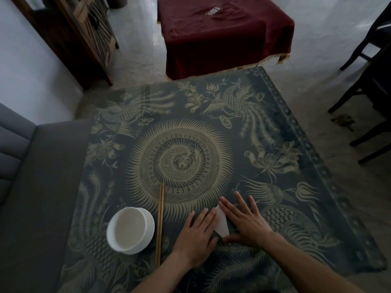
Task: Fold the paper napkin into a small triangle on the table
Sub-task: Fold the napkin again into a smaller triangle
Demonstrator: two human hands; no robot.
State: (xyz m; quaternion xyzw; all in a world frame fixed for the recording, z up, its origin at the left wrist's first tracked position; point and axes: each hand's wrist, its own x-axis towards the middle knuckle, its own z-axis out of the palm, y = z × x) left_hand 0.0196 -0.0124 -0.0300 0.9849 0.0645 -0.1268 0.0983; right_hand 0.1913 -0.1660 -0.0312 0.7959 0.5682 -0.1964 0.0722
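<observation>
A white paper napkin (222,223) lies on the dark patterned glass table (190,123), near the front edge. Only a narrow strip of it shows between my two hands. My left hand (197,231) lies flat, palm down, on the napkin's left part with its fingers spread. My right hand (245,220) presses flat on the right part, fingers spread and pointing away and left, thumb along the napkin's near edge. Most of the napkin is hidden under the palms, so its shape is unclear.
A white bowl (130,230) stands left of my hands, with a pair of wooden chopsticks (160,225) lying beside it. A grey sofa (31,187) borders the table's left side. Beyond stand a red-draped table (224,34) and dark chairs (370,92).
</observation>
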